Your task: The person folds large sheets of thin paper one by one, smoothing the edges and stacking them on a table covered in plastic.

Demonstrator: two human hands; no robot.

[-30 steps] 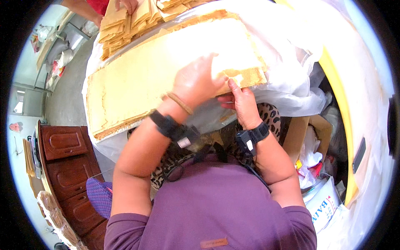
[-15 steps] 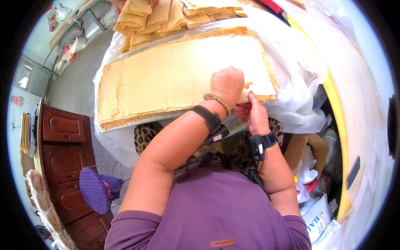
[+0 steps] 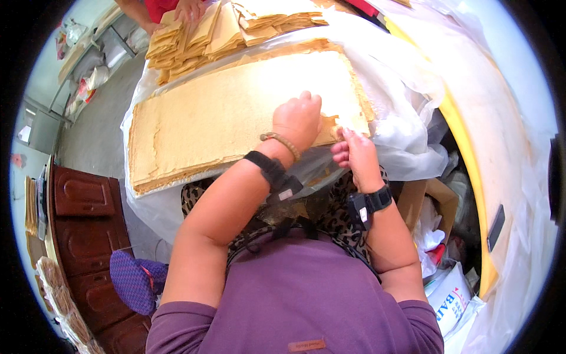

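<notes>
A stack of thin beige sheets (image 3: 224, 109) with ragged edges lies across the table in front of me. My left hand (image 3: 298, 121) is closed in a fist above the stack's near right part; its fingertips are hidden. Close by on the right, my right hand (image 3: 361, 156) pinches a loose bit of the top sheet's edge (image 3: 336, 131) between thumb and finger. Between the two hands the edge looks torn or folded, showing browner layers beneath. Bright glare washes out the top sheet at the right.
Another person's hands (image 3: 190, 10) rest at folded beige sheets (image 3: 212, 35) beyond the stack. White plastic film (image 3: 407, 138) covers the table. A cardboard box (image 3: 442, 197) and bags (image 3: 451, 295) stand at my right, a dark red cabinet (image 3: 85, 197) at the left.
My hands have drawn slightly apart at the stack's near right edge. The whole view has shifted a little, and more of the other person's hands and arm shows.
</notes>
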